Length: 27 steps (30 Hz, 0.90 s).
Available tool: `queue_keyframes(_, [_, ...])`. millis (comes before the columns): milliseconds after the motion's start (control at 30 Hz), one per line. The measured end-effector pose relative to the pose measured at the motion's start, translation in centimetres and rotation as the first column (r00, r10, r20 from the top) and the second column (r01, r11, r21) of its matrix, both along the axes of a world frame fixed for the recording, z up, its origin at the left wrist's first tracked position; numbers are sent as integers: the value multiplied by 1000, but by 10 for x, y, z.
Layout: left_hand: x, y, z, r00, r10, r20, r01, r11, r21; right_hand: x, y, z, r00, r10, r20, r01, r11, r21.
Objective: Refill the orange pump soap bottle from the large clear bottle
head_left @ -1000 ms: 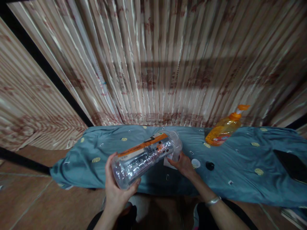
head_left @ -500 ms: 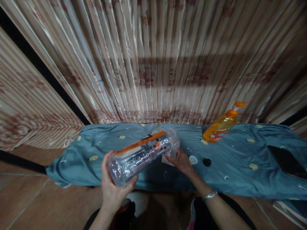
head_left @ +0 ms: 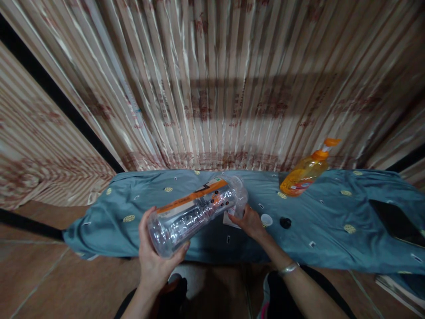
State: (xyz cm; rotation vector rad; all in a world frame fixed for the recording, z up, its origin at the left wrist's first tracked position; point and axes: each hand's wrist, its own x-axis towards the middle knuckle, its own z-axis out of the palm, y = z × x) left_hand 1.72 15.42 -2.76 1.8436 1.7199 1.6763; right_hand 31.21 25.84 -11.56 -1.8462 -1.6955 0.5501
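Over the near edge of the counter (head_left: 109,230), the clear plastic bottle (head_left: 195,210) is held almost on its side, base toward the camera, neck end pointing away over the blue cloth.

Risks:
- Bottle is held by its base only. Left hand (head_left: 156,261) has thumb on one side and fingers curled under the bottom; a smooth round wall plus a long overhang means it could roll or slip out of that grip and drop to the floor.
- Neck end sits over the small items by the right hand (head_left: 250,221). Any twist or dip could knock the white cap (head_left: 266,219) or the black cap (head_left: 284,222) off the counter.
- If anything is inside the bottle, tilting the neck lower would spill it onto the cloth. Contents not readable through the glare; it looks empty, but I can't confirm.
- Orange pump bottle (head_left: 303,177) stands well apart at the back, so low risk there.

Hands:
- Left: clamped on the bottle base, partly closed.
- Right: fingers bent at the bottle's neck end, seemingly touching it and a small white paper-like item (head_left: 229,220) underneath. Whether it actually pinches something I cannot tell; the bottle hides the fingertips.
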Motion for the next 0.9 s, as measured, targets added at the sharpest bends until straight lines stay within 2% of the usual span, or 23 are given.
queue_keyframes(200, [-3,0,-2,999,-26,-40,26,1000,-3,-1,0,3,1000,1,7,-1,1000,-20])
queue_keyframes(400, [7,-1,4,999,21,31,-19,999,-33,-1,-1,5,1000,14,20,-13,1000,-23])
queue_keyframes(533, [17,-4,11,993,58,105,-55,998,-28,-1,-1,4,999,37,33,-38,999,28])
queue_keyframes(700, [25,-6,18,991,57,123,-55,998,-13,-2,-2,3,999,20,46,-22,999,35])
queue_keyframes(900, [25,-5,19,987,47,154,-42,998,-37,-2,-3,5,1000,22,22,-23,1000,13])
